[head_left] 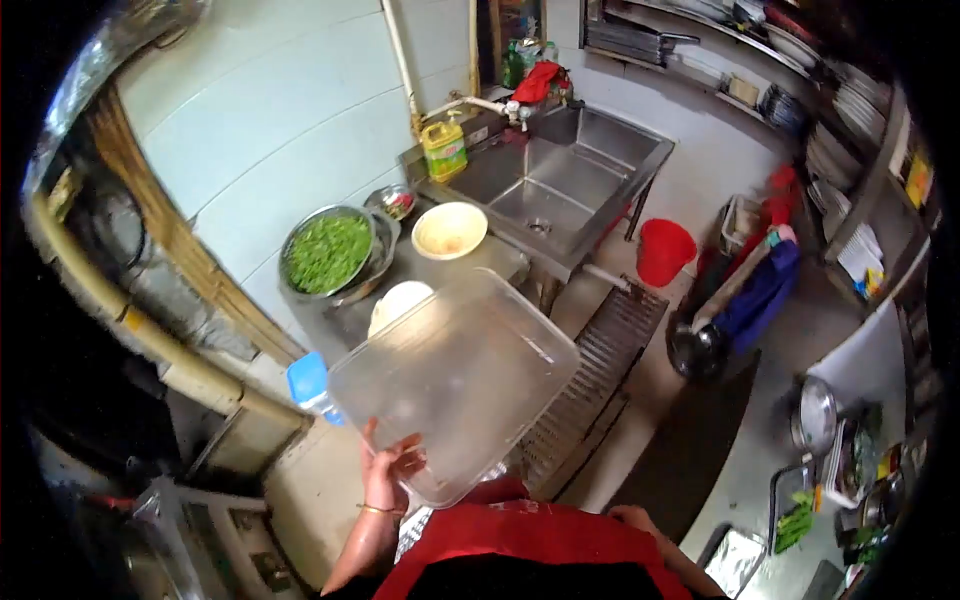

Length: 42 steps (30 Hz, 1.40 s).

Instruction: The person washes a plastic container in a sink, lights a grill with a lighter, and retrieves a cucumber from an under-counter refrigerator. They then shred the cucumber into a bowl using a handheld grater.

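The plastic lid (pixel 465 370) is in the air in front of the person, tilted, at the height of neither tabletop nor floor that can be told exactly. The left hand (pixel 388 470) has it by the short side nearest the body: the grip is closed on that edge, with some fingers set apart along it. From this grip the lid reaches away, forward and to the right, and its long axis runs on that same slant, from near left to far right. Most of it thus lies beyond the hand, and its far end is unsupported, toward the sink (pixel 575 205).

The left hand is the nearer one, being on the lid itself. The right hand (pixel 632 518) is low by the right side of the red apron (pixel 520 535), apart from the lid; whether its fingers are spread or pressed together I cannot tell.

In view, the lid's far left edge overlaps the white bowl (pixel 398 300), beside the metal tabletop's (pixel 340 320) cream bowl (pixel 450 230) and chopped greens (pixel 328 252).
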Each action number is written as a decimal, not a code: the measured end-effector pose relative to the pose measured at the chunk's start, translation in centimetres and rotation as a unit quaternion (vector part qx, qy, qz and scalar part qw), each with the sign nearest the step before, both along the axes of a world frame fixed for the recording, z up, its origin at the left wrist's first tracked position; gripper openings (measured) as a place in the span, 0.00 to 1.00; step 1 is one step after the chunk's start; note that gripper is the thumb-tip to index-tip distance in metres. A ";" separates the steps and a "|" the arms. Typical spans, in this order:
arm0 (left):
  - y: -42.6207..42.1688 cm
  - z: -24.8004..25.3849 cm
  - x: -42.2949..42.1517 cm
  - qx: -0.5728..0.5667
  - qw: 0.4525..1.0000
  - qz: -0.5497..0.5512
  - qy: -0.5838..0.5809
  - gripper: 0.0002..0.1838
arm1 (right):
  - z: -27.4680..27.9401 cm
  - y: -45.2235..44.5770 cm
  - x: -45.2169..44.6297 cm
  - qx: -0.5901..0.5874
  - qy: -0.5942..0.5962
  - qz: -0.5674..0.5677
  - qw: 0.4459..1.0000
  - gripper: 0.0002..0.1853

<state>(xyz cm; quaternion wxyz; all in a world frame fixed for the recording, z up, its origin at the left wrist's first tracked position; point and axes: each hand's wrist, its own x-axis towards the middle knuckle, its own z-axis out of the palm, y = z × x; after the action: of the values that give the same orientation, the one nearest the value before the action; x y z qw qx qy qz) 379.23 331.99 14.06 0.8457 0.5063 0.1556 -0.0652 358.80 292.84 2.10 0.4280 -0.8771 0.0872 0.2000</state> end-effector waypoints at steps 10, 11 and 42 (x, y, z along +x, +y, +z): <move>-16.7 1.1 32.1 -0.091 0.994 -0.012 -0.052 0.46 | 14.4 -12.3 40.4 -0.192 -0.368 0.022 0.910 0.07; -18.6 1.0 35.0 -0.071 0.995 -0.013 -0.068 0.47 | 15.4 -13.2 44.8 -0.188 -0.391 0.032 0.900 0.06; -50.3 -16.5 86.6 0.120 0.961 0.203 0.148 0.21 | 5.0 -29.4 133.3 -0.022 -0.485 0.139 0.863 0.10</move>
<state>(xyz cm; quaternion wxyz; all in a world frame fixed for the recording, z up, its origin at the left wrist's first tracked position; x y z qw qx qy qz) 465.85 281.68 -2.46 0.7420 0.5463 0.3851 0.0529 492.08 263.40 7.06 0.3644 -0.8756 -0.2501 -0.1948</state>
